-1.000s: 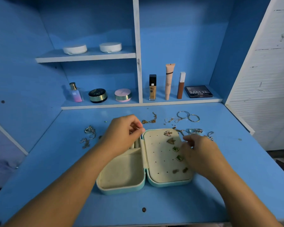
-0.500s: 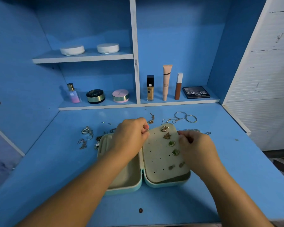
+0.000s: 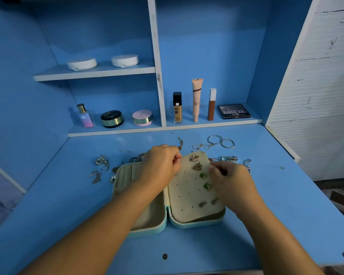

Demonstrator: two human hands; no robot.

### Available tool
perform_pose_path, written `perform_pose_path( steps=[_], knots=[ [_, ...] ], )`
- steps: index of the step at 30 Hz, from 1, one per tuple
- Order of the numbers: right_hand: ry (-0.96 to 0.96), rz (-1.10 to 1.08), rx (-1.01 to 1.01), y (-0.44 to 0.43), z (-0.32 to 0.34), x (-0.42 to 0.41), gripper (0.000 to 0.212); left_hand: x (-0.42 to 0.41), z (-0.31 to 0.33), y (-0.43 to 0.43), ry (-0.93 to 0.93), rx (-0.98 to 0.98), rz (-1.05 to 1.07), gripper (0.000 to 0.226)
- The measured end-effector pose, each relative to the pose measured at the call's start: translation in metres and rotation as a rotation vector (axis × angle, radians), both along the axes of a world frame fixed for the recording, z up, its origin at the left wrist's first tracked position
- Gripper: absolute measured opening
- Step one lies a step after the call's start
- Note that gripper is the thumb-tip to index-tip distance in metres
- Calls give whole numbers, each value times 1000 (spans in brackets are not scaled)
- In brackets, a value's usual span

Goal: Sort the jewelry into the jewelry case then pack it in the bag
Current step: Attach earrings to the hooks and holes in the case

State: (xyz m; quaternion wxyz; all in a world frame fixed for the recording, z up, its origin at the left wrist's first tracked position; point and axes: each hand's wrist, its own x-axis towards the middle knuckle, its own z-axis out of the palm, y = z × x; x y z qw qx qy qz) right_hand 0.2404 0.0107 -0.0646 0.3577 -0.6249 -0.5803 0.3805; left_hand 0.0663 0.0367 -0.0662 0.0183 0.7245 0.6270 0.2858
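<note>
Jewelry case (image 3: 197, 224) lies open mid-desk (image 3: 276, 205). Ring rolls (image 3: 127, 173) in left half; earring panel (image 3: 187, 192) in right, earrings (image 3: 203, 175) down its right side. Chains (image 3: 96, 176) left of case. Hoops (image 3: 221, 141) behind. Cosmetics (image 3: 196, 100) on shelf (image 3: 187, 127) beyond.

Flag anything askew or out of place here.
The earring panel sits tilted in the jewelry case's right half, a dark gap under its near edge. Loose chains and rings lie scattered on the desk.

On my feed I see a blue table (image 3: 68, 205) and a mint-green jewelry case (image 3: 197, 225) lined in cream, its panel (image 3: 187, 193) dotted with rows of dark holes. Two earrings (image 3: 207, 186) are green; the hoops (image 3: 221, 142) silver.
</note>
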Motion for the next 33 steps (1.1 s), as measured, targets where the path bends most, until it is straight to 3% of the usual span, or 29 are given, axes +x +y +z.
perform_pose_path(
  steps=[6,14,18,21,24,28,33],
  knots=[
    [10,-2,0,0,0,1,22,0,0,-3,-43,-6,17,6],
    [35,20,-4,0,1,3,20,-10,2,-7,51,-61,-43,17],
    [178,57,-15,-2,6,4,21,-22,-3,-6,-98,-59,23,17],
    [386,108,-85,-7,18,-1,24,-33,1,2,-315,-238,-7,26],
    [549,152,-114,-17,30,-8,30,-40,10,8,-308,-377,-92,40],
    [557,231,-104,-28,30,-19,32,-47,17,14,-244,-411,-188,42],
    [466,303,-85,-31,29,-26,30,-56,15,23,-417,-444,-239,32]
  ],
)
